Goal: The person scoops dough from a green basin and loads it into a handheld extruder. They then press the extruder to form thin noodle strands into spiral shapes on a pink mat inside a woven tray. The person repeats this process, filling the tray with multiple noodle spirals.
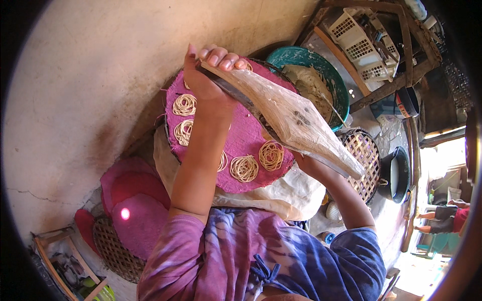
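Note:
My left hand [213,70] is closed on the far end of a long, pale, floury wooden piece [296,118], its fingertips over the edge. The wood slants down to the right above a round tray covered in purple cloth [243,135]. Behind the wood my right hand [303,159] is mostly hidden, and its fingers do not show. Coiled nests of pale noodles lie on the cloth, among them one nest [271,155] near its right edge and another [184,105] at its left. Wood and left forearm hide part of the tray.
A green basin [344,95] of pale dough stands beyond the wood. To the right are a woven basket [369,150] and a dark bucket [400,173]. Purple cloths [138,220] lie over another basket at lower left. A person [444,219] stands at far right.

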